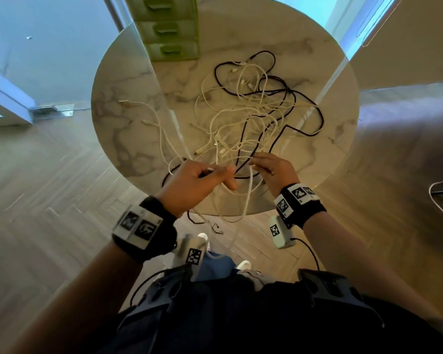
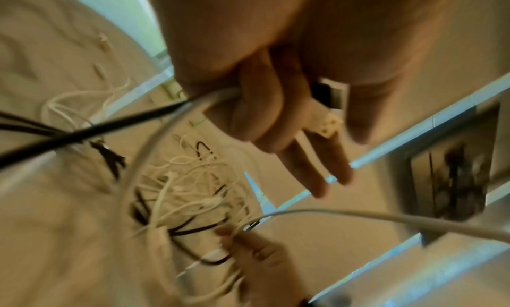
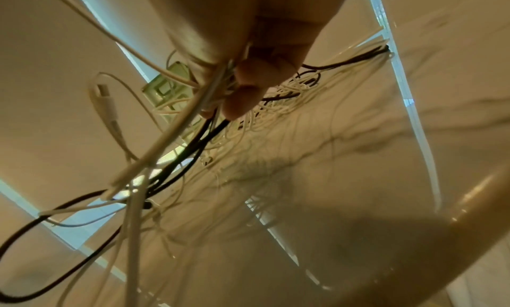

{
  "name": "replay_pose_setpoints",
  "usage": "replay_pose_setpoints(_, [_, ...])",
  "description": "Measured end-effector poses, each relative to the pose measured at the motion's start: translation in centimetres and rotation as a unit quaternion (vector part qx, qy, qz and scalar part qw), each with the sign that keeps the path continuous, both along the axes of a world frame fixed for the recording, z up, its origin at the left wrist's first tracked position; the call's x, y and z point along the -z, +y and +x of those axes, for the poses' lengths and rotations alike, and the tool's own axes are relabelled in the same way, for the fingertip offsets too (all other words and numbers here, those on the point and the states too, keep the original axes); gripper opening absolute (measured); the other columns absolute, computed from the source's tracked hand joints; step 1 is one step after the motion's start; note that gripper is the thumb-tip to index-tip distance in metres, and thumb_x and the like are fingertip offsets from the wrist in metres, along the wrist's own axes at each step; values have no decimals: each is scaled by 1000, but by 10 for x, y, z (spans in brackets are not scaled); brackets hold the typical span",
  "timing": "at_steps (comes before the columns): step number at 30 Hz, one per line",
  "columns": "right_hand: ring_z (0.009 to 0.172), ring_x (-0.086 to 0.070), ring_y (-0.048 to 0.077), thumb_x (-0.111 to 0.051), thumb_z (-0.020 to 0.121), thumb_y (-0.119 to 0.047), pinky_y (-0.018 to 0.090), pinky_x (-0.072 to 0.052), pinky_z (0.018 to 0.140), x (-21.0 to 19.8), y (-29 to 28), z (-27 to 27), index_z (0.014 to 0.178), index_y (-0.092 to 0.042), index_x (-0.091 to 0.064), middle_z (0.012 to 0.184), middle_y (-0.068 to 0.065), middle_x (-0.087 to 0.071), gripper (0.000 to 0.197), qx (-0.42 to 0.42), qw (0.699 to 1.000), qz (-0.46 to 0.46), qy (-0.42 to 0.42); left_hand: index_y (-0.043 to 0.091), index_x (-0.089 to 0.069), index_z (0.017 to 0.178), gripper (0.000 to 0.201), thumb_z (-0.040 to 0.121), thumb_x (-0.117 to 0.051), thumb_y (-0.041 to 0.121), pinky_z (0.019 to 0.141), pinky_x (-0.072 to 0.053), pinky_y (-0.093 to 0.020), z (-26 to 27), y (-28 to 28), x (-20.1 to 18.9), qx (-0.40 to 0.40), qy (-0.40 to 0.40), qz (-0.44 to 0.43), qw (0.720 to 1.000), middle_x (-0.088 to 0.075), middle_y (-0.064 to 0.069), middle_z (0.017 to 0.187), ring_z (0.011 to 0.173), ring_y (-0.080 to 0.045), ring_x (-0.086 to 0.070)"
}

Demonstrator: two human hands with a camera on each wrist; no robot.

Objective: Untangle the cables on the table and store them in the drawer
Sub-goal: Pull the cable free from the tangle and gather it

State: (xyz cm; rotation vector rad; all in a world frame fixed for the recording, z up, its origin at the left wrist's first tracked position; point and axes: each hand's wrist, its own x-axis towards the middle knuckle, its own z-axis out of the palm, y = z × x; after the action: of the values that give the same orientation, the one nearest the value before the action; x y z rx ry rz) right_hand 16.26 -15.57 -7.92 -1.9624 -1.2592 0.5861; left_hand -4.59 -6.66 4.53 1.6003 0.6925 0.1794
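A tangle of white and black cables (image 1: 256, 116) lies spread over the round marble table (image 1: 128, 139). My left hand (image 1: 202, 178) is near the table's front edge and grips a white cable (image 2: 220, 93) between curled fingers, a white plug (image 2: 329, 124) sticking out past them. My right hand (image 1: 271, 167) is just to its right and pinches a bunch of white cables (image 3: 209, 93). White loops (image 1: 241, 198) hang down from both hands over the table edge. A green drawer unit (image 1: 169, 26) stands at the table's far side, its drawers closed.
A black cable end (image 1: 215, 228) dangles below the table toward the wooden floor. Glass panels and window light lie behind the table. Another white cord (image 1: 440, 203) shows at the right edge. The left part of the tabletop holds only two loose white ends (image 1: 128, 103).
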Motion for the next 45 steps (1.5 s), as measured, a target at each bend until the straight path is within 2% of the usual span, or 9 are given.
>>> replay_pose_setpoints(4, [102,-62,26,-58,86,-10,24,-44,88,-3,-4,-5,100,-4,-71,112,11,-64,20,-42,998,27,-43,11,-74,75,50,90,-50,52,48,-26,-23,33,-6,18,-75,139,1,987,-43,10,37,30,-2,-34])
replay_pose_setpoints(9, [94,-62,24,-56,81,-8,24,-45,81,-11,-4,-17,100,-2,-70,104,14,-64,24,-74,994,55,-56,8,-74,75,33,89,-61,34,70,-44,-21,63,-7,43,23,164,20,986,-72,1,73,66,-1,-62])
replay_pose_setpoints(13, [83,-59,13,-55,82,0,11,-46,74,-14,-5,-16,99,0,-70,99,12,-64,22,-21,994,102,15,3,-69,67,29,92,-59,17,82,-45,-18,55,-6,47,4,54,34,998,-72,-9,77,82,-13,-67])
replay_pose_setpoints(17, [89,-63,22,-56,82,-6,22,-45,81,2,-3,-8,94,2,-71,100,18,-68,21,3,999,47,3,2,-69,79,18,91,-57,6,83,-45,-11,36,-12,31,0,-84,25,996,-66,7,65,75,-1,-64])
replay_pose_setpoints(22, [107,-56,16,-59,86,-9,-3,-29,88,18,-12,3,104,-2,-70,116,15,-65,22,39,997,-56,24,5,-70,88,13,85,-62,15,78,-50,-20,19,-13,-5,89,-229,-19,969,-70,11,71,70,-7,-66])
replay_pose_setpoints(28, [109,-61,26,-62,81,3,37,-47,98,6,-11,4,101,-7,-72,117,12,-65,24,-8,999,-21,-33,3,-70,99,71,74,-56,68,42,-32,-8,12,3,13,148,-110,-128,975,-73,-5,89,41,5,-41])
replay_pose_setpoints(33, [78,-64,22,-66,81,-8,31,-52,67,-17,-21,-8,92,-16,-75,121,8,-60,16,-6,990,-22,-141,2,-73,96,112,71,-4,86,41,-6,-21,30,12,37,7,-12,-353,935,-68,-23,109,44,-12,-7])
replay_pose_setpoints(40, [58,-46,21,-63,79,-15,26,-40,47,-21,-23,-16,85,-13,-69,95,10,-48,9,-33,986,-8,-163,8,-68,97,53,83,-57,58,37,-16,-17,71,-3,54,-8,191,-162,968,-74,-8,91,40,-8,-21])
replay_pose_setpoints(45, [63,-46,6,-58,85,-9,32,-46,63,-8,-18,-12,98,-16,-44,73,-13,-45,20,44,996,-80,-21,9,-70,82,38,73,-75,46,35,-20,-17,81,-10,66,-13,217,-183,959,-64,-11,78,42,-9,-25])
